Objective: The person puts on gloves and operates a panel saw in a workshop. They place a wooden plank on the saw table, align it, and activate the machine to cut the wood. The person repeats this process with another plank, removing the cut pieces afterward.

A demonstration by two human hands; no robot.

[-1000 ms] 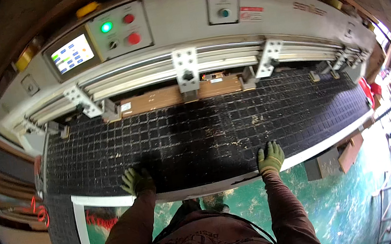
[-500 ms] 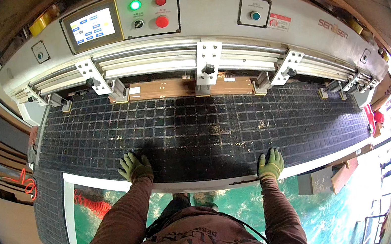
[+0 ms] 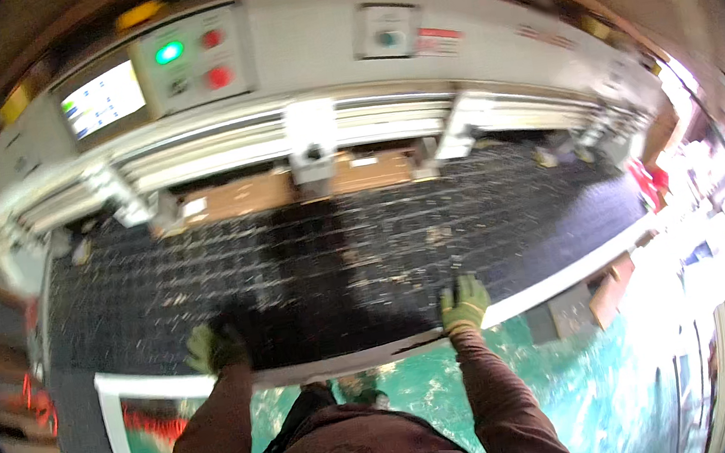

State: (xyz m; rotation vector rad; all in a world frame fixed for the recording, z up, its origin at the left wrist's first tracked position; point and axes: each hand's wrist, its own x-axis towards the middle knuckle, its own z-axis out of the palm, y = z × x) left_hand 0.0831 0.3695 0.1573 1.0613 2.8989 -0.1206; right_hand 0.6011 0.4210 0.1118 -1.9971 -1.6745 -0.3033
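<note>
My left hand (image 3: 216, 347), in a green and yellow work glove, rests on the front border of a black gridded machine bed (image 3: 176, 280). Its fingers are spread and it holds nothing. Farther right, my right hand (image 3: 464, 305) in a matching glove lies at the same edge, open, fingers pointing away from me. At the far side of the bed a brown board (image 3: 238, 198) with a pale label sits behind and between the clamp blocks (image 3: 312, 141); they hide parts of it. Both hands are well apart from the board.
Above the bed, a grey machine housing carries a lit screen (image 3: 103, 98), a glowing green light (image 3: 169, 51) and a red button (image 3: 219, 77). A white edge rail (image 3: 564, 277) borders the bed. A red coiled hose (image 3: 154, 424) hangs at left; brown boxes (image 3: 612, 289) stand at right.
My view has swung right, so the machine appears shifted left and is blurred. Both hands stay at the bed's front edge, open; the brown board still lies by the clamps.
</note>
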